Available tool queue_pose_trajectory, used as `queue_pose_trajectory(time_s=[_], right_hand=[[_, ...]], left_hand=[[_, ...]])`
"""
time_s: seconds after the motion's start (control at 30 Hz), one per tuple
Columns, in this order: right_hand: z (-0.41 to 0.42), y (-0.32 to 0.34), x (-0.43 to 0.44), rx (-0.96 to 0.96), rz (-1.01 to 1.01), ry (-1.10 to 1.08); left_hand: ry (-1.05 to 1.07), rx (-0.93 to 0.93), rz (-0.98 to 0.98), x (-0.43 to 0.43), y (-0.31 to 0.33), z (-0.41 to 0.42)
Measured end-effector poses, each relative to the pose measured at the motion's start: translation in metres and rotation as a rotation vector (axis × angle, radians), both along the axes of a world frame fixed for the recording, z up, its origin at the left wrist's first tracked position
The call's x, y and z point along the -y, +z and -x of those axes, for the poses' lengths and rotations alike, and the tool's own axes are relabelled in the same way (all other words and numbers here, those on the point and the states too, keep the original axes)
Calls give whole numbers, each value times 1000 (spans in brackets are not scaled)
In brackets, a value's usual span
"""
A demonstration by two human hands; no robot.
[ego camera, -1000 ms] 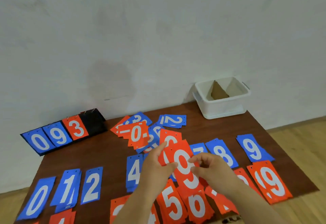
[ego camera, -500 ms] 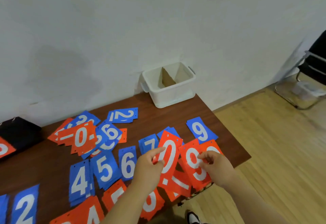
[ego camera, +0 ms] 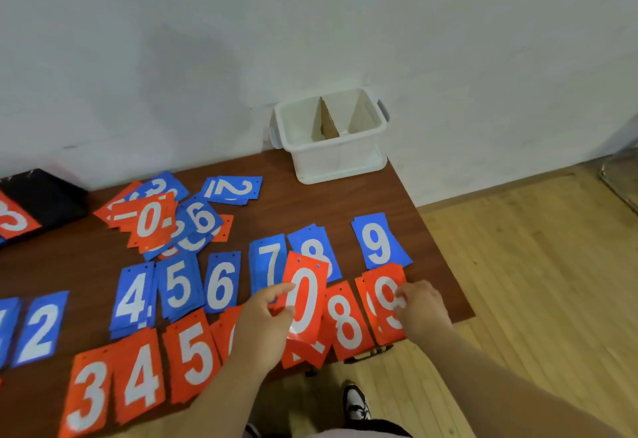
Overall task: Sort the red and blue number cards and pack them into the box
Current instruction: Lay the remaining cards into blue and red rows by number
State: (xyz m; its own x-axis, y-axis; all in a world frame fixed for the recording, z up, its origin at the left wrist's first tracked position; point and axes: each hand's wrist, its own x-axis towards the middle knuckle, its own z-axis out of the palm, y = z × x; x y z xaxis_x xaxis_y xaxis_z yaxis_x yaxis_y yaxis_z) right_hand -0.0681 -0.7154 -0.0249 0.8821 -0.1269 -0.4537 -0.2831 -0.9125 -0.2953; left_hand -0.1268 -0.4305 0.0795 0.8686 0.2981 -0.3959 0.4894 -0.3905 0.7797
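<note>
My left hand (ego camera: 264, 322) pinches a red 0 card (ego camera: 305, 296) and holds it tilted above the table. My right hand (ego camera: 423, 310) rests with its fingers on a red 9 card (ego camera: 385, 303) that lies on a red 9 pile near the table's right edge. A red 8 card (ego camera: 345, 320) lies between the two. Blue cards 4, 5, 6, 7, 8 and a blue 9 card (ego camera: 378, 242) form a row behind a row of red 3, 4 and 5 cards. The white box (ego camera: 331, 158) with a cardboard divider stands at the far right corner.
A mixed heap of red and blue cards (ego camera: 162, 220) lies at the back left, with a blue 2 card (ego camera: 234, 190) beside it. A black scoreboard stand (ego camera: 45, 196) sits at the far left. The table's right edge (ego camera: 445, 258) drops to a wooden floor.
The view has swung right. My hands split the cards: the right one carried the red 9 down onto the pile at the right edge, the left one kept the red 0.
</note>
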Motion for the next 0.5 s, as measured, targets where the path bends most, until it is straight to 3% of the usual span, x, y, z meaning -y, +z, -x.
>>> queue_pose_trajectory(time_s=[0.07,0.13,0.23,0.33,0.5], right_hand=[[2,9,-8,33,136,39],[1,23,-24,91,86,51],[-5,56,-73,87,-381,50],[-4,96,-144,-60,-797,97],[8,119,-260,-51,-842,348]], left_hand=[[43,1,8,-5,1,3],[74,21,6,-11,3,6],[153,27,18,-26,5,13],[238,52,32,-52,14,23],[372,128,86,-129,25,56]])
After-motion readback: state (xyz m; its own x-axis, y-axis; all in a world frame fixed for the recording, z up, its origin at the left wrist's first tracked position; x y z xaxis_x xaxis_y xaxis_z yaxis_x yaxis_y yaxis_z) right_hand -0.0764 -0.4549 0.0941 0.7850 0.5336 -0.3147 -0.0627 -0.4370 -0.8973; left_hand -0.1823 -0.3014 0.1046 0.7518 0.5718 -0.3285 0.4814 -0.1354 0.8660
